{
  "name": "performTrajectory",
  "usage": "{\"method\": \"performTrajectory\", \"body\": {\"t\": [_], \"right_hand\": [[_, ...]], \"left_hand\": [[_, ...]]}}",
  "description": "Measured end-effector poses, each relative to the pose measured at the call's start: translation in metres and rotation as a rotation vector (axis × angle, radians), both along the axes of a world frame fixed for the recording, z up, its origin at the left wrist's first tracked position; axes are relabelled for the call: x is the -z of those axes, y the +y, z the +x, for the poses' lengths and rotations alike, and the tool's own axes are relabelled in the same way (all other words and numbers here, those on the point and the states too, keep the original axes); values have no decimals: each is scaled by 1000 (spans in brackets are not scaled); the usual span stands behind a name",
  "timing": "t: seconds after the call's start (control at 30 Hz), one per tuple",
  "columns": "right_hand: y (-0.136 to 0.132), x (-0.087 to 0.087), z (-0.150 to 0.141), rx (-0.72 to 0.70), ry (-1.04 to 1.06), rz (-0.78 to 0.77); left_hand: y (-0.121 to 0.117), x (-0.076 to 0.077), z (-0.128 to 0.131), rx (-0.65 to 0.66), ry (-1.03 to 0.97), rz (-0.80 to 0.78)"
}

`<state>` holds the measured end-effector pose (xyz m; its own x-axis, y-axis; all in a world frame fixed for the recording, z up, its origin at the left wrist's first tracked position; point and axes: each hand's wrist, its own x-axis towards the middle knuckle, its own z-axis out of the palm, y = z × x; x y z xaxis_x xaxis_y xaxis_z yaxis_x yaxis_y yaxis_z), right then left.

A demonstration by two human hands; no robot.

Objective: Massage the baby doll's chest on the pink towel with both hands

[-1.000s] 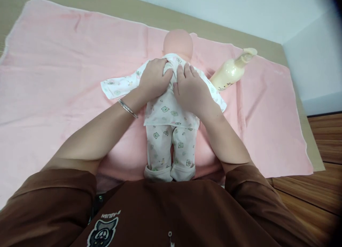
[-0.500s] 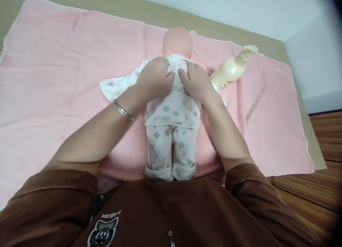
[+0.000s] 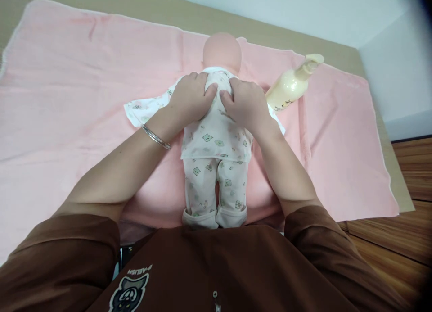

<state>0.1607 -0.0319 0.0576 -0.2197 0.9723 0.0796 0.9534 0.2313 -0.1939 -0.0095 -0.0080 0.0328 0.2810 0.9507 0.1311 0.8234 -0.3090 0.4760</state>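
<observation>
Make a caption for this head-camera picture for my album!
Left hand and right hand on a doll in printed clothes, pump bottle nearby, pink blanket beneath.

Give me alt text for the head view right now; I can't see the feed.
A person's left hand and right hand rest on the upper back of a doll in printed white clothes, its face out of view. The doll lies on a pink cloth, a pump bottle beyond the right hand.

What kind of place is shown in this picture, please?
Possibly an indoor baby-care practice area, though little of the room shows: a clothed baby doll lies on a pink blanket, with a pump bottle beside it.
</observation>
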Motion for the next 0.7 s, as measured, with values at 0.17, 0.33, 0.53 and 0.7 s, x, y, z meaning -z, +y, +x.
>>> {"method": "performTrajectory", "body": {"t": [0.17, 0.33, 0.53, 0.7], "right_hand": [[14, 8, 10, 35, 87, -33], [0, 5, -7, 66, -28, -27], [-28, -5, -30, 1, -123, 28], [-15, -2, -21, 18, -14, -9]], "left_hand": [[-36, -14, 14, 13, 155, 153], [-10, 4, 5, 81, 26, 215], [24, 15, -4, 38, -92, 19], [0, 4, 1, 70, -126, 10]]}}
